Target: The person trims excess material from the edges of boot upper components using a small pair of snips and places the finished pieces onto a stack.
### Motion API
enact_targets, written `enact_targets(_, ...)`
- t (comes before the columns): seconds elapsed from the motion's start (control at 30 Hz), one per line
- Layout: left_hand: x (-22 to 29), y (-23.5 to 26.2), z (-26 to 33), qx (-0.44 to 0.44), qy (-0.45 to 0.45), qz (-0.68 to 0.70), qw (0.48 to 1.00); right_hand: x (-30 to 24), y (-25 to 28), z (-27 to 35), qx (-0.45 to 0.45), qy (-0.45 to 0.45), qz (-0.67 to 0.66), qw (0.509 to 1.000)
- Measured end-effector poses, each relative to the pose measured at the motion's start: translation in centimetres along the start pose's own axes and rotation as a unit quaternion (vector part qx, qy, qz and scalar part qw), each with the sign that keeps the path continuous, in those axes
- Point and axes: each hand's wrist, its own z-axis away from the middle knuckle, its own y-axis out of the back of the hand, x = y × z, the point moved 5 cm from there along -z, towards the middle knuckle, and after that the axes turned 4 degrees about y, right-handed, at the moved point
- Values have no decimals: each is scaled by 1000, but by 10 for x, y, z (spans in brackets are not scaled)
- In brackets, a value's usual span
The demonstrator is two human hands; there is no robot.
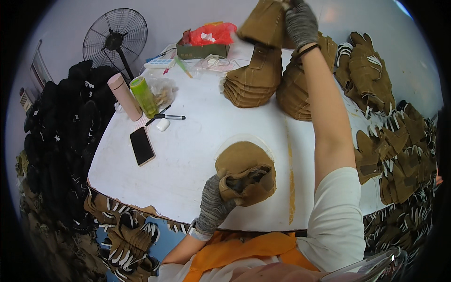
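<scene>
My left hand (215,202), in a grey knit glove, grips the side of a brown fabric shoe upper (242,157) near the table's front. Its rounded end points away from me, and its dark-lined opening faces me. Under its far side a pale round rim shows on the table. Stretched far forward, my gloved right hand (301,24) holds another brown upper (263,26) by its edge. That piece is slightly blurred, above a nested stack of brown uppers (253,82). A second stack (296,96) stands beside it, partly behind my right forearm.
On the white table (188,141) are a phone (142,146), markers (169,117), a white case (163,124), a pink flask (125,96) and a green bottle (144,97). A box (203,50) sits at the back. Brown piles (397,150) line the right; black piles (66,141) and a fan (114,41) stand left.
</scene>
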Motion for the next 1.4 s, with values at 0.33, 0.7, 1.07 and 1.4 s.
enact_targets(0.33,24,-2,4,105,-83,-225,965,-20,122,48,54,120,-143,981)
enact_targets(0.7,81,-144,-27,-164,-58,50,984,-76,291,239,181,-15,-151,972)
enact_targets(1.07,72,-206,-28,-160,219,348,898,-47,355,402,56,-317,-122,939)
enact_targets(1.4,47,-215,-18,-165,263,318,896,-35,381,426,-67,-383,-270,881)
